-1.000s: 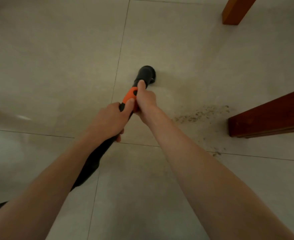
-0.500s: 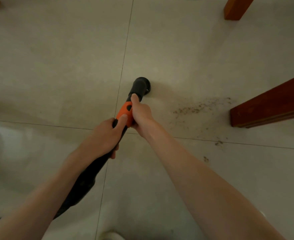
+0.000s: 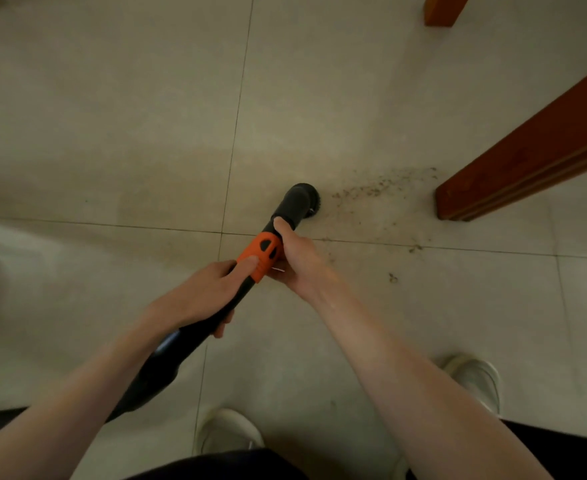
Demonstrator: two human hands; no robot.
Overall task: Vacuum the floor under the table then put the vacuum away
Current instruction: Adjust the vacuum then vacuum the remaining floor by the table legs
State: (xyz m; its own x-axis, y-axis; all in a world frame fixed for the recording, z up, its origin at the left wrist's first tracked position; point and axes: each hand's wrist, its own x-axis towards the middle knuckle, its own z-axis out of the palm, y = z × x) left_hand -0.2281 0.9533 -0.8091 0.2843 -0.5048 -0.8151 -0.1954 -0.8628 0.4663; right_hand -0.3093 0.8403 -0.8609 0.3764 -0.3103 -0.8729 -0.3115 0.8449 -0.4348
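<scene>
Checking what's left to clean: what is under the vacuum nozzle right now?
The nozzle sits on pale floor tile. Dirt lies scattered just beside it, toward the wooden beam. Whatever is directly beneath the nozzle is covered.

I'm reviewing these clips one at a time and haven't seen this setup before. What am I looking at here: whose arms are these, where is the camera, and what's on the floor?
There is no robot. A person wears a camera on the head, so the one view looks down along their own arms. Both hands grip a black vacuum wand: the left hand lower on the tube, the right hand beside the orange collar. The round brush nozzle rests on the tiled floor, just left of scattered crumbs. The red-brown wooden pieces at right look like furniture. The person's light shoes show below.
</scene>
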